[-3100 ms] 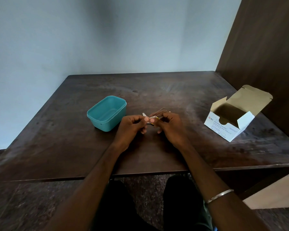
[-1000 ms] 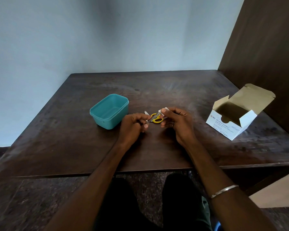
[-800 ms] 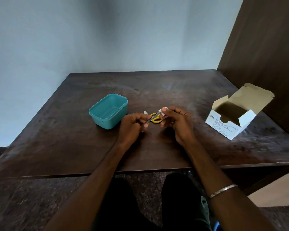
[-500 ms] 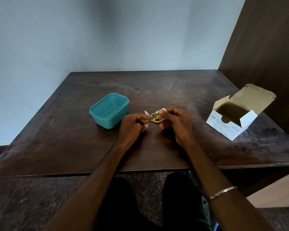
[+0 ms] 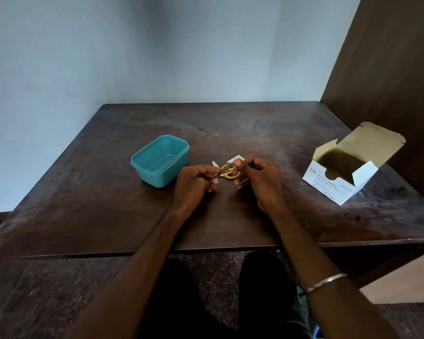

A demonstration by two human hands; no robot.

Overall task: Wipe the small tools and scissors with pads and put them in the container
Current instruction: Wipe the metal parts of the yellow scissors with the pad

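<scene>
My left hand [image 5: 196, 183] pinches the silver blade end of small yellow-handled scissors [image 5: 229, 172], which sit low over the table between my hands. My right hand [image 5: 258, 182] grips a white pad [image 5: 236, 159] between thumb and forefinger, right above the scissors' handles. A small metal tool [image 5: 214, 163] lies on the table just behind the scissors; only its tip shows. The teal container [image 5: 160, 159] stands open to the left of my left hand, and I see nothing inside it.
An open white box of alcohol swabs [image 5: 340, 174] stands at the table's right side, flap raised. A dark wooden panel [image 5: 389, 69] rises along the right edge. The dark wooden table [image 5: 96, 204] ends at a pale wall behind.
Three seconds ago my hands were pressed together and hid the scissors. They have since drawn slightly apart, exposing the yellow handles. Over the last second they have barely moved.
</scene>
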